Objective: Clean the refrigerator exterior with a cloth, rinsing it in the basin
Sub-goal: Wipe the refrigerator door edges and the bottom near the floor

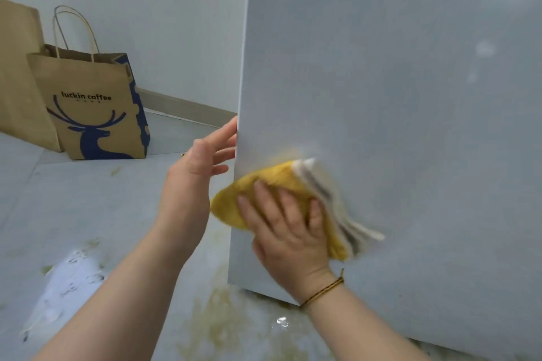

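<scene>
**Soft, even light, with motion blur on your cloth**

You are working in bright, cool, diffuse light with no hard shadows. The refrigerator (381, 97) side shows pale, hazy reflections near its upper right corner and only faint shade under its bottom edge. The cloth (272, 184) pressed against the refrigerator is smeared by motion blur, worst along its white and grey edge. Your right hand (289, 231) on it looks fairly sharp. Left of the refrigerator, the floor (88, 199) carries a washed-out glare patch, and a small glint sits just below the refrigerator's base. The paper bag (93, 108) beyond the refrigerator's left edge is crisp, its print legible. Wide-angle distortion tilts the refrigerator's left edge.
</scene>
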Action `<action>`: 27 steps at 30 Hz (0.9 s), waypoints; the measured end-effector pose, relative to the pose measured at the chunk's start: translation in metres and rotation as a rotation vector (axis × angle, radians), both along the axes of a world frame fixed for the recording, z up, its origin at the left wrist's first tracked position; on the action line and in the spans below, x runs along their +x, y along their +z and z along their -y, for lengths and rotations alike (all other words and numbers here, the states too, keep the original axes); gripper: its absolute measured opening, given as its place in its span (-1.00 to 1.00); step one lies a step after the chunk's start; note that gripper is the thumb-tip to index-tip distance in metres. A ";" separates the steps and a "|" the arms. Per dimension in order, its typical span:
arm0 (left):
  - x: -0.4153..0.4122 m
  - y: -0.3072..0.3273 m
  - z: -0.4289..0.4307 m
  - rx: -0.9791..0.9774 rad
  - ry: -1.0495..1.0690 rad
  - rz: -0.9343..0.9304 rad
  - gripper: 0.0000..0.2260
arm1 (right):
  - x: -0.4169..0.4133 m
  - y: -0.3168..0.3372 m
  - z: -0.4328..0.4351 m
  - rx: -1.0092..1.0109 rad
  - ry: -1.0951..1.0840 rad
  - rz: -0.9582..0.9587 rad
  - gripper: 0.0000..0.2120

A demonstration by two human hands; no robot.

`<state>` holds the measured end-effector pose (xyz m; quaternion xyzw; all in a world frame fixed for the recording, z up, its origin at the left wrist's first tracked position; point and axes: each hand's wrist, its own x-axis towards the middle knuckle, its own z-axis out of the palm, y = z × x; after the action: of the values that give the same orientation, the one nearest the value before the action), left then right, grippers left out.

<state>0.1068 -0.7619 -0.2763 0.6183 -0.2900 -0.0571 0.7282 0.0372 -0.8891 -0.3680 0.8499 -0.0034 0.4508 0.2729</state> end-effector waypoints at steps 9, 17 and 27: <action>-0.035 -0.024 0.017 0.083 0.113 0.143 -0.55 | -0.041 -0.092 0.028 -0.204 0.100 -0.464 -0.52; -0.043 -0.071 0.030 0.259 0.444 0.785 -0.62 | -0.052 -0.052 0.049 0.000 -0.011 0.051 -0.58; -0.041 -0.097 0.025 0.597 0.409 0.938 -0.46 | -0.086 -0.127 0.060 -0.196 0.055 -0.572 -0.45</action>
<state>0.0661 -0.7866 -0.3729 0.7989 -0.4272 0.2848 0.3132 -0.0487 -0.9492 -0.4951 0.9118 0.1401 0.1984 0.3312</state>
